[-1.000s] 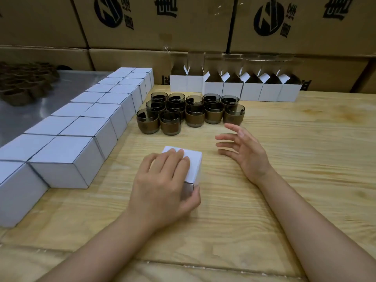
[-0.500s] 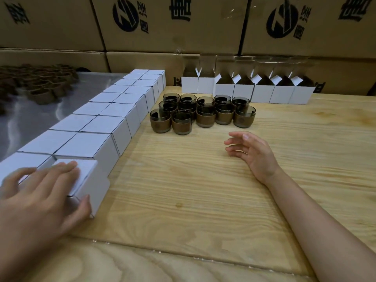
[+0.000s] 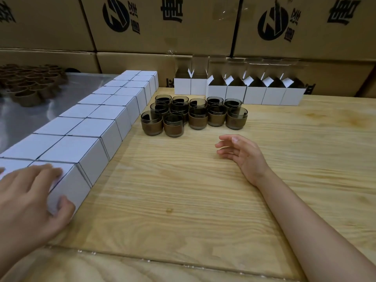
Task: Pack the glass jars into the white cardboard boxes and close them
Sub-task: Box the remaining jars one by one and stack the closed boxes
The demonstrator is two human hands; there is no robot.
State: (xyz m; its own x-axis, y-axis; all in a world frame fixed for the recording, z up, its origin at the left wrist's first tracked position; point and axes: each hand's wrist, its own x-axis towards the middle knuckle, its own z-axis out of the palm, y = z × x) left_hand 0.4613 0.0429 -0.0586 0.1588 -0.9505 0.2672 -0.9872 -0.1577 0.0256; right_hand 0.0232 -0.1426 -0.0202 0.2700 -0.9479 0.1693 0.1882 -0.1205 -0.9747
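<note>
My left hand (image 3: 30, 198) grips a closed white box (image 3: 70, 183) at the near end of a double row of closed white boxes (image 3: 97, 127) along the table's left side; fingers lie on its top and the thumb presses its front face. My right hand (image 3: 242, 154) hovers over the wooden table with relaxed fingers, holding nothing. Several smoky glass jars (image 3: 193, 115) with brown bands stand clustered beyond it. Behind them a row of open white boxes (image 3: 244, 92) stands with flaps up.
Large brown cartons (image 3: 162, 25) form a wall at the back. A metal surface at the left carries a heap of brown paper sleeves (image 3: 30, 84). The wooden table (image 3: 183, 190) has a seam near its front edge.
My left hand carried the closed box from the table's middle to the left and set it at the near end of the row. My right hand barely moved.
</note>
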